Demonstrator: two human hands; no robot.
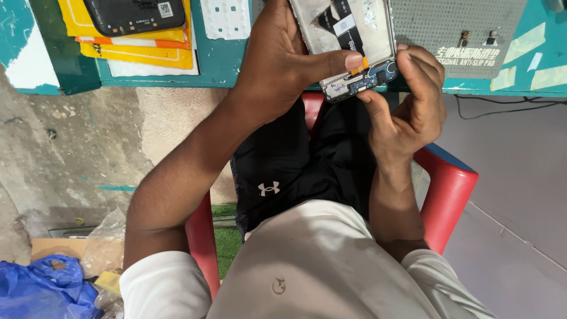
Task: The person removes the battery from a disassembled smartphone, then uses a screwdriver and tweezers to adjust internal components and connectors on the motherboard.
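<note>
Silver-framed and stripped of its back cover, an opened phone (348, 41) is held just above the near edge of a teal workbench (218, 65), over the lap of a seated person in a white shirt and black shorts. Its lower end shows a small blue circuit board (369, 77) with an orange flex strip beside it. The left hand (277, 65) wraps the phone's left side, fingers curled behind the frame and the thumb pressed flat across the lower interior. The right hand (410, 100) meets the bottom corner, thumb and forefinger pinched close on the edge of the blue board, other fingers curled in. The step in hand looks like working the small board at the phone's base; the next move would call for a careful, steady fingertip grip and a firm hold on the frame. On the bench lie a grey perforated mat (455, 29), yellow and orange packets (136, 50) under a black phone part (133, 15). A red plastic chair (449, 189) and a blue bag (41, 289) lie below
</note>
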